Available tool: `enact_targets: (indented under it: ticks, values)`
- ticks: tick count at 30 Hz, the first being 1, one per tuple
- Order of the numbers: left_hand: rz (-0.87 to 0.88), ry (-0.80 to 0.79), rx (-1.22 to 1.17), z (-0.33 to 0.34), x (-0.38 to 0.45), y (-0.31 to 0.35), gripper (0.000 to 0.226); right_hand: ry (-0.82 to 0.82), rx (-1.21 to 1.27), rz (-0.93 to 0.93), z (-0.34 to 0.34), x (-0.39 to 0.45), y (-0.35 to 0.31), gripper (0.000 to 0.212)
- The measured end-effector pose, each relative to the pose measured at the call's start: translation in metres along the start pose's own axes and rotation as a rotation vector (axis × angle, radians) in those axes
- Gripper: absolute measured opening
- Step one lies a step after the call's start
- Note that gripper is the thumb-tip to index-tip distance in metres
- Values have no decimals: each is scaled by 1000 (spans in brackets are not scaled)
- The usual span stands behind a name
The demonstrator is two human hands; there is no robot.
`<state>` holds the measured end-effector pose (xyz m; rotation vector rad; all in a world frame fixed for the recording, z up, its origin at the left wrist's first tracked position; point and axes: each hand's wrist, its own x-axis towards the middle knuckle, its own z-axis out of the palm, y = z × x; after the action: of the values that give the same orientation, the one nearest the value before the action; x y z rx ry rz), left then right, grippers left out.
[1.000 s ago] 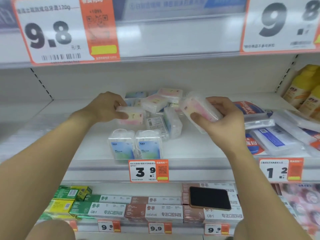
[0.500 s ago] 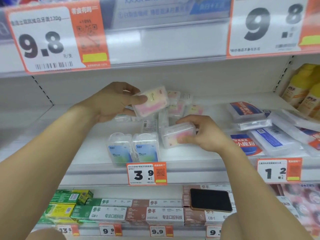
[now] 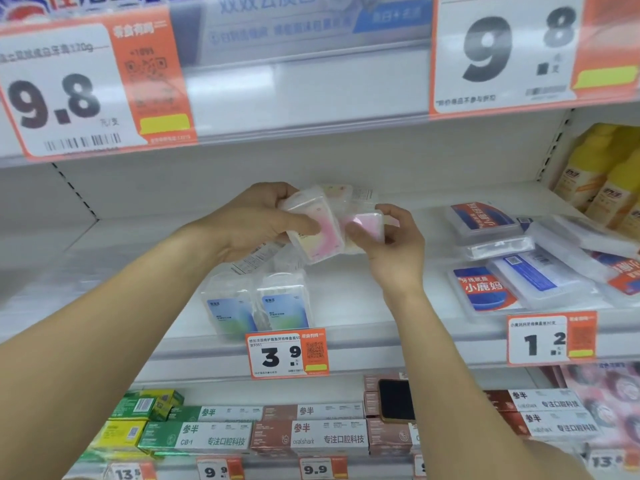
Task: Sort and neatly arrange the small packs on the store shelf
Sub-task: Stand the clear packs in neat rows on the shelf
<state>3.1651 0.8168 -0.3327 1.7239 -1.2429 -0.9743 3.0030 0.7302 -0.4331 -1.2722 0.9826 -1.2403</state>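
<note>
Hands were both raised over the middle shelf [image 3: 346, 306], each grasping one small pack. Left hand [image 3: 256, 221] held a clear pink-and-yellow pack [image 3: 317, 230] tilted, thumb across its front face and fingers curled behind its top edge. Right hand [image 3: 391, 237] pinched a second pink pack [image 3: 367, 223] just beside the first; the two packs appeared to touch or overlap, exact contact not resolvable. More packs of the same kind showed behind the hands, mostly hidden.

Two blue-label packs [image 3: 258, 306] stood upright, side by side, at the shelf front just above the 3.9 price tag [image 3: 287, 355]. One more pack lay tilted behind them, under the left wrist. Flat blue-and-red packs [image 3: 485, 289] lay loosely piled well to the right, above the 1.2 tag [image 3: 552, 339]. Dark phone [image 3: 396, 400] rested on toothpaste boxes [image 3: 311, 434] on the shelf below.

Handling judgement: packs looked like thin rigid clear plastic cases, light, smooth and probably slippery; easily carried one per hand. Hard squeezing could flex or pop a lid. Best hold likely across the two narrow edges, thumb on one broad face, as with the left hand. Upright packs look tippy on a narrow base, so each should be set down square against its neighbour.

Step in hand, as judged: gathering pink packs to line up beside the blue pair. Sorting looked early; only two packs stood in order.
</note>
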Motion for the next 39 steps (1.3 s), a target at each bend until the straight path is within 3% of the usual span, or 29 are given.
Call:
enact_targets:
  ticks: [4, 8, 10, 12, 16, 19, 25, 28, 31, 34, 37, 39]
  values:
    - [13, -66, 72, 15, 6, 3, 41, -65, -14, -1, -22, 8, -13, 49]
    - [42, -171, 291, 28, 10, 6, 34, -148, -278, -64, -48, 13, -42, 54]
    - [38, -198, 444, 33, 12, 8, 42, -229, -382, -61, -61, 11, -50, 56]
    - [21, -242, 562, 36, 14, 9, 52, -308, -468, -47, -69, 10, -51, 45]
    - [14, -307, 686, 39, 13, 13, 31, -404, -503, -101, -73, 8, -47, 26]
    - [42, -283, 672, 37, 13, 13, 29, -428, -476, -87, -73, 9, -44, 22]
    - [46, -335, 646, 34, 15, 13, 25, -482, -577, -49, -85, 9, -53, 52]
    - [54, -344, 665, 33, 16, 12, 23, -548, -812, -37, -97, 4, -66, 73]
    - [51, -360, 681, 32, 15, 12, 19, -575, -959, 6, -102, 1, -65, 64]
    - [33, -375, 675, 32, 14, 15, 22, -452, -699, 21, -105, -1, -58, 48]
    - [20, -374, 686, 33, 12, 17, 24, -423, -227, 94, -107, -3, -58, 63]
    - [16, -373, 707, 35, 10, 20, 22, -471, -263, 28, -110, -4, -57, 66]
